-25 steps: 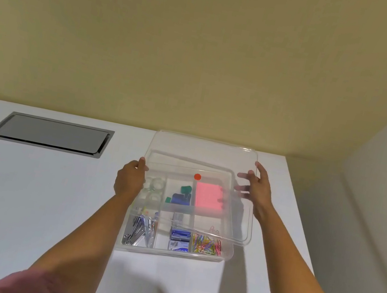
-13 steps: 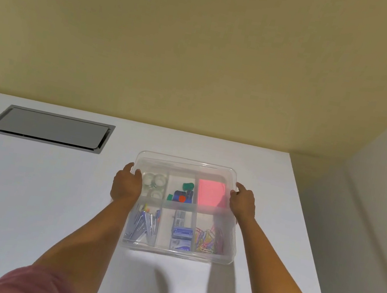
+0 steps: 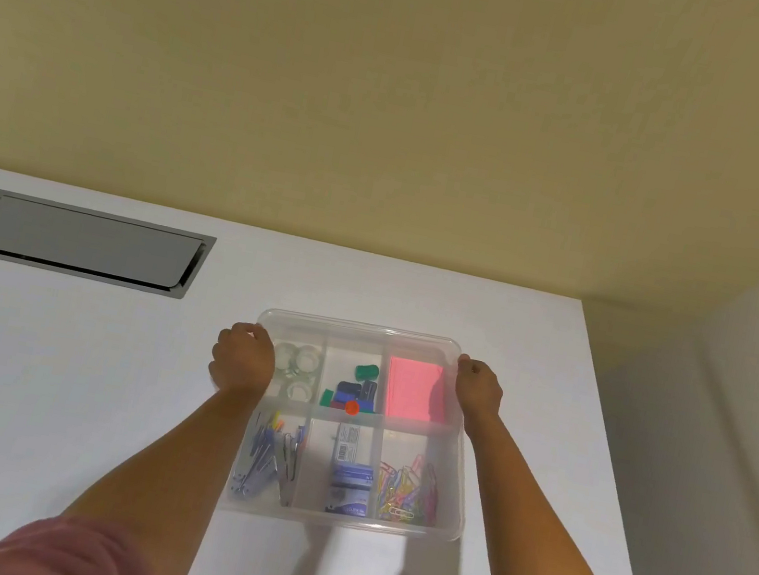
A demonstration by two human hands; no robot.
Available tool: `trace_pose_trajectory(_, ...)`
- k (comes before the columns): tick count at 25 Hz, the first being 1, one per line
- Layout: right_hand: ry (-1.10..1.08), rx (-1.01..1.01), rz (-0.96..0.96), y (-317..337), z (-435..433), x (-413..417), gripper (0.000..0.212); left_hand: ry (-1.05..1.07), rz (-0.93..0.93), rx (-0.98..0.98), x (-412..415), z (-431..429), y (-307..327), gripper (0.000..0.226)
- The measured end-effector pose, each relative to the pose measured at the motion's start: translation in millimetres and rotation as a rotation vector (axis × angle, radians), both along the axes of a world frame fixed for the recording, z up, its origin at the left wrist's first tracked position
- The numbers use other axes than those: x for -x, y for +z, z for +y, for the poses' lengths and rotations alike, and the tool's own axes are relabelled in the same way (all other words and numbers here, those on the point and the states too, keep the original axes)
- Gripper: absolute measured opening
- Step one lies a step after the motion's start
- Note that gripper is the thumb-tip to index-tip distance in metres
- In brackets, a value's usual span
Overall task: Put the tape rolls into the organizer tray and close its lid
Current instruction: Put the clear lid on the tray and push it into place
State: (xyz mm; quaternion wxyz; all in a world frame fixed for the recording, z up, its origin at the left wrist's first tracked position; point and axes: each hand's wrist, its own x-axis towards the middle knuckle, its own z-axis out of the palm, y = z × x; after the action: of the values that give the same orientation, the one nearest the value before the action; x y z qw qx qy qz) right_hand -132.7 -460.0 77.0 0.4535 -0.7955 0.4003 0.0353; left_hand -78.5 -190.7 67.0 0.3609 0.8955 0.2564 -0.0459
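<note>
A clear plastic organizer tray (image 3: 457,498) lies on the white table, with its clear lid (image 3: 359,330) flat on top. Clear tape rolls (image 3: 299,369) sit in the far left compartment, seen through the lid. My left hand (image 3: 243,358) grips the tray's far left edge, fingers curled over the lid's corner. My right hand (image 3: 477,388) grips the far right edge the same way. Other compartments hold pink notes (image 3: 412,390), coloured sharpeners, a staple box (image 3: 351,480), paper clips (image 3: 407,492) and metal clips.
A grey metal cable hatch (image 3: 76,241) is set flush in the table at the far left. The table's right edge (image 3: 611,455) runs close beside the tray. A beige wall rises behind the table.
The lid was raised and tilted above the tray a second ago; it now lies flat on the tray. Both hands came down to the tray's far corners.
</note>
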Motion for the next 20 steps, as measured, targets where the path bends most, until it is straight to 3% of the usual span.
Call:
trace_pose_trajectory(4, -0.165, -0.169, -0.027, -0.3, 1.6, -18.4, 0.037, 0.091, 0.038, 0.156, -23.4, -3.4, -4.5, 0.043)
trace_pose_trajectory(11, -0.303, -0.32, -0.078, -11.4, 1.6, -35.2, 0.042, 0.172, 0.057, 0.191, -37.6, -5.4, -12.7, 0.044)
trace_pose_trajectory(20, -0.317, -0.324, -0.102, -16.7, 1.9, -35.9, 0.048, 0.23, 0.065, 0.322, -41.1, 0.4, -20.9, 0.041)
